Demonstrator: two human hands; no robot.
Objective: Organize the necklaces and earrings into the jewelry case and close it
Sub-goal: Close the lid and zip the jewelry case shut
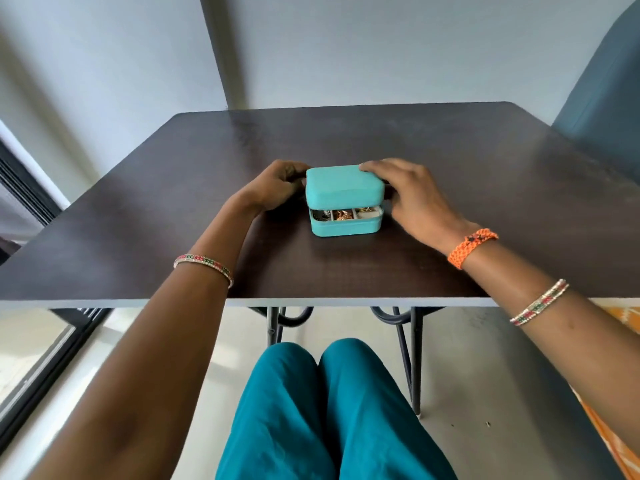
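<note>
A: Where is the jewelry case (pixel 345 202) sitting?

B: Centre of the frame, on the dark surface (pixel 485 209), nearer its middle than its front edge. It is turquoise, and its lid (pixel 343 185) is tipped down almost shut, with only a narrow gap left along the front.

A: Can you see anything inside?

B: Through the gap, a row of small compartments (pixel 346 213) with gold and dark pieces of jewelry in them. I can't tell which are earrings and which are necklaces.

A: And the hands?

B: The left hand (pixel 277 187) is curled against the left side of the case, fingers bent in towards the wall; whether it is pinching the case or only steadying it, I can't tell. The right hand (pixel 408 190) is spread, fingertips resting on the right rear of the lid, thumb by the side.

A: How will the case handle?

B: I'd judge it light and rigid, with a soft, slightly grippy covering, so it could slide if pushed from one side only. Steady the base by its side walls and press down on the lid's front edge. Watch for a chain caught in the seam.

A: Any brand or writing?

B: None that I can read on the lid or front.
</note>
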